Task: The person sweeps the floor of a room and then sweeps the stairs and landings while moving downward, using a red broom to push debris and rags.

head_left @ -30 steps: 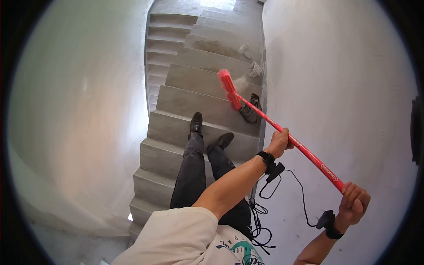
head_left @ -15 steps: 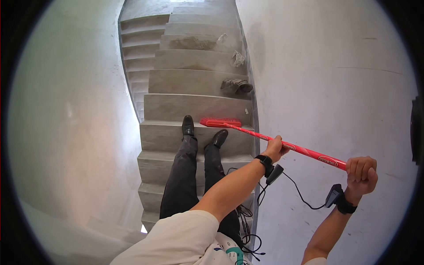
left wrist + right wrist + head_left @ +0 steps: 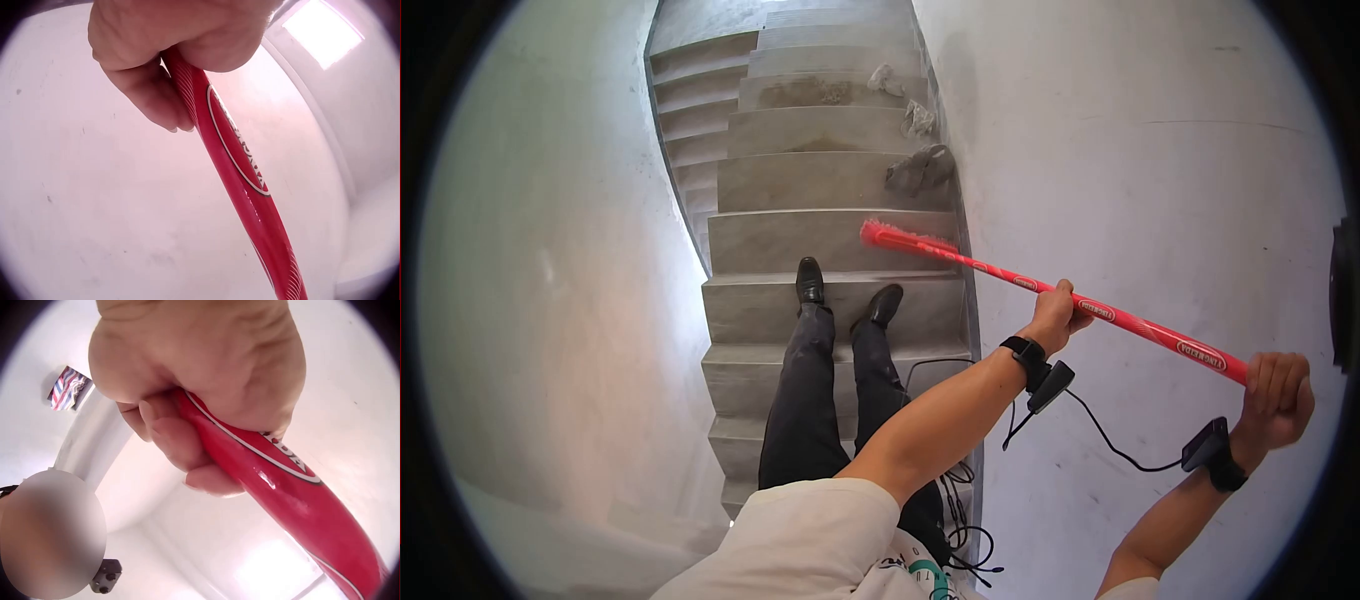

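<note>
Red long-handled broom (image 3: 1015, 280) is gripped by curled left hand (image 3: 1057, 318) and right hand (image 3: 1278, 402). Grey concrete steps (image 3: 790, 242) are best swept low, gently.

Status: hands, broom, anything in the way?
Left hand, right hand both gripping broom handle. Broom head over stairs, contact unclear. Crumpled grey item just beyond, possible obstacle.

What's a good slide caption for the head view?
Red broom held over grey stairs: left hand gripping partway along the handle, right hand at its end.
</note>
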Demonstrator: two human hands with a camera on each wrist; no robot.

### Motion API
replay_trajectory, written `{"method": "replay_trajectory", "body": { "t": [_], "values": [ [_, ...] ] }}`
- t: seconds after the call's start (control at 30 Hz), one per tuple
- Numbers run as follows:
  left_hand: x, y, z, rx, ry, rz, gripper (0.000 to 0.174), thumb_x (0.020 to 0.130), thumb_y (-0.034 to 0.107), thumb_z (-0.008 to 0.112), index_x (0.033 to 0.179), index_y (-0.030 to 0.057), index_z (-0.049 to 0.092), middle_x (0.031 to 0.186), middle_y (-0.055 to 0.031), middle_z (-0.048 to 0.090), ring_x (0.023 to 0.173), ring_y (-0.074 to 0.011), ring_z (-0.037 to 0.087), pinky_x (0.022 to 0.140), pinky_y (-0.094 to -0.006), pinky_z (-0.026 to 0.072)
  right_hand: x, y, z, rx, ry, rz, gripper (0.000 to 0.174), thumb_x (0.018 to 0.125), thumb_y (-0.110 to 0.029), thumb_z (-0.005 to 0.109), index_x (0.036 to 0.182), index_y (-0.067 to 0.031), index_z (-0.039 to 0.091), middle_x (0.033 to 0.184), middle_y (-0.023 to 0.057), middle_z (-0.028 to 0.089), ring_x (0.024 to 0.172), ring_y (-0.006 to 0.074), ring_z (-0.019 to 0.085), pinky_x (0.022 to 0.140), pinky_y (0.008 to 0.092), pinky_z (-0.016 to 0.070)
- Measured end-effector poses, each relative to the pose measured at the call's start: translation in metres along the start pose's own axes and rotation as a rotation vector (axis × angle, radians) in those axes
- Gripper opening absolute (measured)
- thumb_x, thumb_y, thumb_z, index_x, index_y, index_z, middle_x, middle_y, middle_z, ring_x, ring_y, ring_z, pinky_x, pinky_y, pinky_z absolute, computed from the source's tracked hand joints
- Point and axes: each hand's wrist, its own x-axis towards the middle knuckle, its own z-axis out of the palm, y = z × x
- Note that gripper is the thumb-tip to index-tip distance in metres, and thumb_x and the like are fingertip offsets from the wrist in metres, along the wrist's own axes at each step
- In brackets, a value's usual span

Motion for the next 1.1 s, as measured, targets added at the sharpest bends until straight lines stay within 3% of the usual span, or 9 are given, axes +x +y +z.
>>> {"method": "replay_trajectory", "body": {
  "t": [0.13,0.27,0.33,0.4,0.57,0.7,0.9,1.0,1.1],
  "values": [
    [0.074,-0.013,-0.035,-0.162,0.016,0.04,0.018,0.092,0.019,0.042,0.083,0.0037,0.047,0.072,-0.0087,0.056,0.062,-0.0203,0.06,0.059,-0.034,0.0571,0.043,0.066,-0.026,0.094,-0.016,0.088,0.036,0.094,-0.024,0.043,0.062,-0.0137,0.032,0.045,-0.0008,0.03,0.039,0.0114,0.029,0.052,0.0288,0.0351],
    [0.108,0.028,-0.02,-0.159,0.022,0.156,0.015,0.089,0.018,0.045,0.081,0.0054,0.047,0.068,-0.006,0.053,0.059,-0.0186,0.057,0.053,-0.0308,0.0508,0.055,0.073,-0.015,-0.034,-0.119,-0.017,0.035,0.091,-0.025,0.046,0.062,-0.0138,0.031,0.046,-0.0019,0.03,0.04,0.0108,0.029,0.052,0.0275,0.0328],
    [0.093,0.037,0.0,-0.121,0.006,0.184,0.016,0.089,0.019,0.045,0.081,0.0055,0.047,0.068,-0.0059,0.053,0.059,-0.0187,0.056,0.053,-0.0309,0.0505,0.057,0.068,-0.02,-0.037,-0.241,-0.066,0.034,0.09,-0.025,0.048,0.062,-0.0145,0.031,0.047,-0.0024,0.03,0.041,0.0095,0.028,0.054,0.0274,0.0329],
    [0.077,0.027,0.008,-0.064,-0.019,0.2,0.018,0.089,0.021,0.045,0.081,0.0053,0.048,0.069,-0.006,0.054,0.057,-0.0185,0.057,0.054,-0.0312,0.0521,0.037,0.051,-0.034,-0.031,-0.038,-0.047,0.033,0.09,-0.024,0.048,0.062,-0.0154,0.031,0.048,-0.0025,0.029,0.042,0.0091,0.027,0.056,0.0274,0.0334],
    [0.052,-0.02,0.018,0.047,0.04,0.109,0.027,0.089,0.024,0.043,0.08,0.0001,0.05,0.072,-0.011,0.058,0.058,-0.0217,0.061,0.057,-0.0359,0.0574,-0.015,0.017,-0.045,0.05,0.018,-0.011,0.035,0.095,-0.022,0.044,0.063,-0.0153,0.031,0.049,-0.0011,0.029,0.046,0.0095,0.028,0.06,0.0288,0.0345],
    [0.06,-0.037,-0.003,-0.041,0.138,0.028,0.018,0.09,0.019,0.042,0.086,0.0028,0.047,0.072,-0.0085,0.056,0.062,-0.0194,0.06,0.056,-0.0338,0.0547,-0.006,0.045,-0.044,0.126,0.168,0.037,0.035,0.095,-0.021,0.042,0.062,-0.0144,0.031,0.045,-0.0005,0.029,0.041,0.0107,0.028,0.056,0.0287,0.0356],
    [0.089,-0.016,-0.021,0.012,0.149,0.15,0.013,0.089,0.016,0.043,0.081,0.0059,0.045,0.069,-0.0063,0.052,0.055,-0.0169,0.055,0.048,-0.031,0.0496,0.0,0.072,-0.036,0.047,0.039,-0.064,0.033,0.093,-0.023,0.042,0.063,-0.0138,0.03,0.047,-0.0008,0.029,0.042,0.0116,0.028,0.055,0.0291,0.034],
    [0.055,-0.016,0.011,0.089,0.124,0.156,0.015,0.089,0.019,0.046,0.084,0.0048,0.048,0.071,-0.0063,0.054,0.062,-0.0169,0.057,0.056,-0.0308,0.0518,-0.023,0.038,-0.042,0.061,0.161,-0.067,0.035,0.093,-0.023,0.043,0.062,-0.0149,0.03,0.047,-0.0016,0.028,0.042,0.0101,0.027,0.056,0.0284,0.0337],
    [0.025,-0.038,0.018,0.043,0.089,0.103,0.017,0.089,0.021,0.047,0.086,0.004,0.048,0.072,-0.0066,0.055,0.066,-0.0176,0.058,0.059,-0.0316,0.053,-0.057,0.005,-0.034,0.043,0.139,-0.105,0.036,0.094,-0.023,0.043,0.061,-0.0153,0.03,0.046,-0.0014,0.029,0.041,0.0093,0.027,0.055,0.027,0.0344]
  ]
}}
